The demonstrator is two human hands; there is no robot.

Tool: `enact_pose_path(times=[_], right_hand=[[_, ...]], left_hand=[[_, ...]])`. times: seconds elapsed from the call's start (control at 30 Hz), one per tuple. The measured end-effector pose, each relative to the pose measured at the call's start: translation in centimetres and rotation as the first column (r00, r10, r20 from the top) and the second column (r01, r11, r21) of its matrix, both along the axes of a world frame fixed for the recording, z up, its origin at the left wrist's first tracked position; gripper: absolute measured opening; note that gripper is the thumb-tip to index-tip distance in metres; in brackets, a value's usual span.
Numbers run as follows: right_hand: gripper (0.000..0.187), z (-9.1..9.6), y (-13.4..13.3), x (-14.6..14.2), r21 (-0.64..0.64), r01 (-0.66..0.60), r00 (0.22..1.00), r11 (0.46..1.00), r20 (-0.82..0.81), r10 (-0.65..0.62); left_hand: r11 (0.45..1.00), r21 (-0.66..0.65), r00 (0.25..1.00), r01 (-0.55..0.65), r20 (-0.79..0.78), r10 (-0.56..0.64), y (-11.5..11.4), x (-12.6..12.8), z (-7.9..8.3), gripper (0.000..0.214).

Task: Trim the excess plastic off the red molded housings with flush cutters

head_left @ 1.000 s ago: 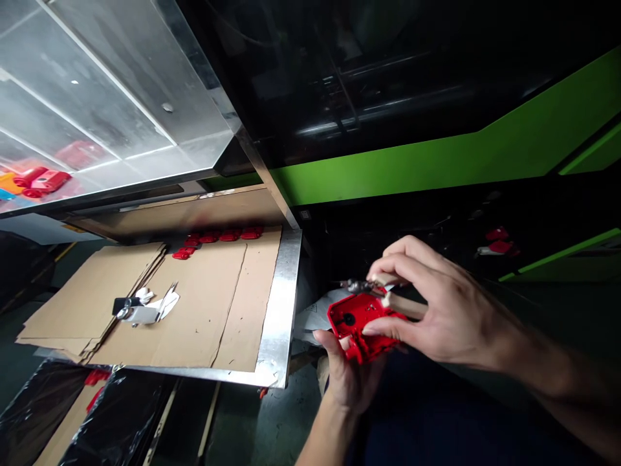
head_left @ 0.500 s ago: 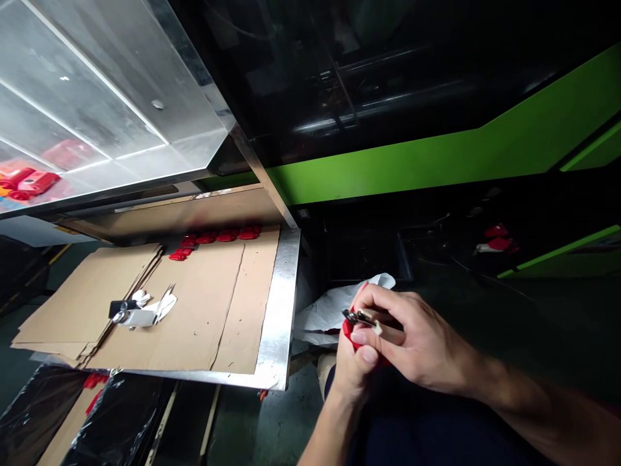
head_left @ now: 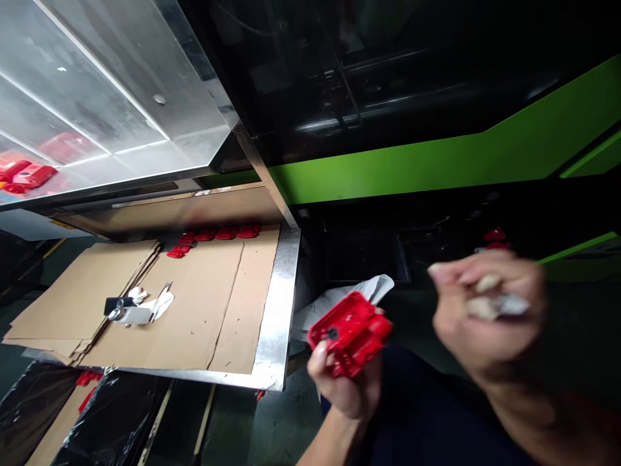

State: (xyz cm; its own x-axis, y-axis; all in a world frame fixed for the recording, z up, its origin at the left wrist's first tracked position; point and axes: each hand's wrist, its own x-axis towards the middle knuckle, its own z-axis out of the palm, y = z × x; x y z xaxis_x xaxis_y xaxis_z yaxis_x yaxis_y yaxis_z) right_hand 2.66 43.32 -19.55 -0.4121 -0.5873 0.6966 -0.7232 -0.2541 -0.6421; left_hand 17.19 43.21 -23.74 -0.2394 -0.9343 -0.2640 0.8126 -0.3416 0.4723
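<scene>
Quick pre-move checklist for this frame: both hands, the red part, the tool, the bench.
1. Left hand has a grip on the red plastic part: ok.
2. Part's open side faces the camera: ok.
3. Right hand closed around a pale-handled tool: ok, though blurred.
4. Tool tip position: cannot tell, motion blur hides it.
5. Tool apart from the part: ok, a gap shows between them.
6. Cardboard sheet on the bench carries a row of red parts and a small tool: ok.
</scene>
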Motion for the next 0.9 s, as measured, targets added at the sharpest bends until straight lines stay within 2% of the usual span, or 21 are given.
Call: enact_pose_path(times=[0.07,0.13,0.17,0.23,0.27,0.3,0.37,0.47,0.6,0.7,0.8,0.87,0.9], right_hand=[[0.029,0.6,-1.0,-2.8,-0.129,0.275,0.961,0.953,0.066,-0.269],[0.03,0.4,-2.3,-5.2,-0.231,0.39,0.92,0.892,0.056,-0.388],[0.027,0.0,-3.1,-6.3,-0.218,0.402,0.911,0.889,-0.004,-0.412],[0.016,-1.7,-5.1,-7.8,-0.092,0.355,0.915,0.93,-0.171,-0.366],[0.01,-2.8,-6.1,-8.3,0.034,0.301,0.924,0.953,-0.257,-0.283],[0.009,-4.0,-7.1,-8.7,0.17,0.248,0.93,0.954,-0.316,-0.185],[0.012,-6.7,-8.7,-9.2,0.365,0.161,0.937,0.917,-0.348,-0.026],[0.018,-10.8,-9.4,-9.4,0.551,0.173,0.945,0.817,-0.325,0.02],[0.022,-16.2,-7.2,-9.3,0.742,0.159,0.964,0.652,-0.258,0.058],[0.025,-20.4,-4.1,-8.7,0.854,0.075,0.98,0.515,-0.157,0.118],[0.028,-24.1,-0.3,-7.2,0.923,0.013,0.993,0.385,-0.059,0.106],[0.028,-25.4,1.9,-5.6,0.943,-0.027,0.994,0.333,-0.009,0.105],[0.029,-25.6,2.8,-4.6,0.943,-0.034,0.994,0.33,-0.002,0.108]], left_hand=[[0.999,-0.028,0.998,-0.026,-0.063,0.024,-0.7,1.2,1.1,0.057],[0.998,-0.061,0.993,0.033,-0.108,-0.039,-1.2,2.0,2.1,0.066],[0.995,-0.075,0.988,0.065,-0.138,-0.075,-1.3,2.3,2.4,0.071],[0.986,-0.104,0.965,0.134,-0.214,-0.154,-1.5,2.4,2.8,0.08],[0.979,-0.116,0.947,0.167,-0.257,-0.192,-1.5,2.4,2.8,0.084],[0.973,-0.124,0.928,0.197,-0.296,-0.225,-1.5,2.3,2.6,0.088],[0.962,-0.119,0.889,0.246,-0.367,-0.273,-1.4,2.3,2.3,0.094],[0.957,-0.091,0.845,0.274,-0.452,-0.285,-1.4,2.4,2.0,0.1],[0.957,-0.077,0.804,0.28,-0.526,-0.278,-1.5,3.1,2.2,0.105],[0.956,-0.085,0.784,0.279,-0.555,-0.278,-1.9,3.7,2.2,0.104],[0.952,-0.087,0.783,0.293,-0.549,-0.291,-2.7,4.6,1.9,0.096],[0.948,-0.07,0.797,0.311,-0.525,-0.3,-3.4,5.5,1.5,0.091],[0.944,-0.06,0.801,0.324,-0.514,-0.307,-3.8,6.0,1.4,0.089]])
